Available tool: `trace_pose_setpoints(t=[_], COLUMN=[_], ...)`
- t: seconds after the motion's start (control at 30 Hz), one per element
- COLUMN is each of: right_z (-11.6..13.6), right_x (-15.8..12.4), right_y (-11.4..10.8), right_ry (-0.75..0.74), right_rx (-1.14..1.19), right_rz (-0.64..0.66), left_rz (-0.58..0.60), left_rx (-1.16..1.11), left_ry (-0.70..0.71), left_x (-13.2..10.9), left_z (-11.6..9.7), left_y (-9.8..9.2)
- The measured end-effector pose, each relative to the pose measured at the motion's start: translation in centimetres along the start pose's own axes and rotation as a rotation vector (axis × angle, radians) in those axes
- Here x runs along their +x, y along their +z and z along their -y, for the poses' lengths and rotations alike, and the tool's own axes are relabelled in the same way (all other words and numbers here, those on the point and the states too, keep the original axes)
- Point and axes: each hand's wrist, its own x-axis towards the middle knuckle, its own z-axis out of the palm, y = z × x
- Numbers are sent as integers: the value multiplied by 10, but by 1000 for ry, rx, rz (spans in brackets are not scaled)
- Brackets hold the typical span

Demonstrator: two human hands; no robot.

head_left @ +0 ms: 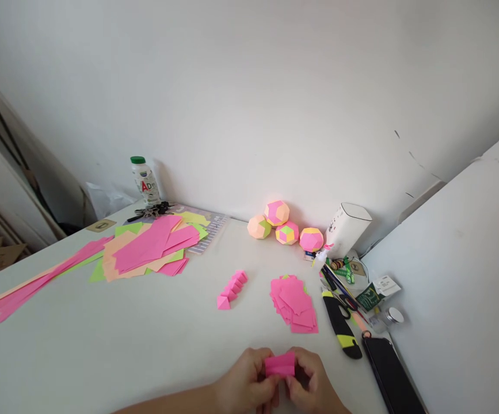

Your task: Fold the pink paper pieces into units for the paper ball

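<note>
Between both hands, near the front edge of the view, is a small pink piece of paper (280, 364) with a crease across it. My left hand (249, 379) pinches its left end, thumb below and fingers behind. The right end is pinched by my right hand (312, 380). Just beyond the hands lies a loose pile of pink paper pieces (294, 302) with a bit of green showing. Left of that pile, several folded pink paper units (232, 289) stand in a slanting row.
Coloured sheets (145, 247) and long strips (50, 273) cover the left. Several paper balls (276, 213) sit by the wall near a white container (348, 230). A yellow-black cutter (341, 325) and black phone (391, 374) lie right. A white bottle (144, 181) stands at back left.
</note>
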Motion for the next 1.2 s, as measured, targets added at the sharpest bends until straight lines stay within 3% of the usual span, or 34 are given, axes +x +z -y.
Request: trace_pose_setpoints(t=[0.27,0.7,1.2], right_z=[-16,-11,-9], right_x=[-3,-4,-2], right_y=[-4,-7,-10], right_ry=[54,52,88], right_rx=[271,177,243], right_rz=[48,2,-78], left_rz=[15,36,27], left_rx=[-76,-127,-270], left_ry=[-15,10,55], left_x=[2,3,0], left_z=[2,9,1], left_y=[-3,-5,-4])
